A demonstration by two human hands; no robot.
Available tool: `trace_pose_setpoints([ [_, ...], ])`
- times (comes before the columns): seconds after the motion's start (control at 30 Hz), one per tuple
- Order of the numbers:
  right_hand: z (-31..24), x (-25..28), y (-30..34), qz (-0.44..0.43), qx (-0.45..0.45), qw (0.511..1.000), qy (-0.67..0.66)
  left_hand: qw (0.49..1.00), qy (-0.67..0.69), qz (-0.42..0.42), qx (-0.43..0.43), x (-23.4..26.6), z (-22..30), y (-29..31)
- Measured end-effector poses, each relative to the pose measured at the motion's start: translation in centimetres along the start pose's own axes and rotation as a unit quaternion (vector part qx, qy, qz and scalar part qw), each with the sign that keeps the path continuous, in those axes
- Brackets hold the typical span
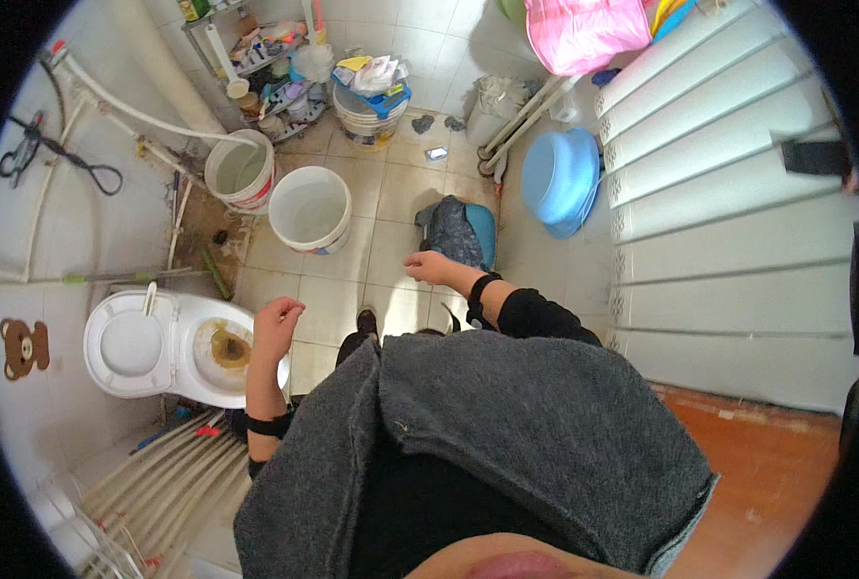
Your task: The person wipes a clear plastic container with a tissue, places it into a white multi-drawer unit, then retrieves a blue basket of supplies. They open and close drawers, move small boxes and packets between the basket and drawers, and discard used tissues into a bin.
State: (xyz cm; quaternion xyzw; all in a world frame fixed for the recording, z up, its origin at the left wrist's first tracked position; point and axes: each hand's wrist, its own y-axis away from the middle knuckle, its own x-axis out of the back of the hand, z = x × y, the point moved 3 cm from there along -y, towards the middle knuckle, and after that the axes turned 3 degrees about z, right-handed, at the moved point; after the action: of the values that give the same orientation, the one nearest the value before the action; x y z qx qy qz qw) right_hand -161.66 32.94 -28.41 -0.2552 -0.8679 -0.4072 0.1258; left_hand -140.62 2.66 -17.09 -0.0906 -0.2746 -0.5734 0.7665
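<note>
My left hand [277, 324] is raised beside the white toilet [188, 362], fingers curled in and nothing seen in them. The toilet's lid is up, and a brown stain marks its bowl. My right hand [429, 267] hangs in front of a teal bin [484, 232] lined with a dark plastic bag [454, 230]. Its fingers are bent loosely together, and no object shows in them. Farther off, between the hands, stands a white bucket [311, 207] with water in it. A second white bucket [239, 172] is behind it, with a pale hose [174, 124] reaching into it.
A shelf rack [275, 87] holds bottles and bags. Next to it, a bucket [367, 114] carries a blue basket. Blue basins [555, 179] lean by the white radiator [729, 232] on the right. Several pipes [174, 482] run at lower left. My shoe [367, 321] is on the tiles.
</note>
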Motion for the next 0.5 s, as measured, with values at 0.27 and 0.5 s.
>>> trace_pose_setpoints([
  [0.27, 10.1, 9.0, -5.2, 0.034, -0.125, 0.991, 0.019, 0.977, -0.156, -0.126, 0.069, -2.8, 1.6, -17.2],
  [0.5, 16.2, 18.0, -18.5, 0.093, -0.146, 0.982, -0.07, 0.977, -0.059, -0.1, 0.181, -5.6, 2.4, -30.2],
])
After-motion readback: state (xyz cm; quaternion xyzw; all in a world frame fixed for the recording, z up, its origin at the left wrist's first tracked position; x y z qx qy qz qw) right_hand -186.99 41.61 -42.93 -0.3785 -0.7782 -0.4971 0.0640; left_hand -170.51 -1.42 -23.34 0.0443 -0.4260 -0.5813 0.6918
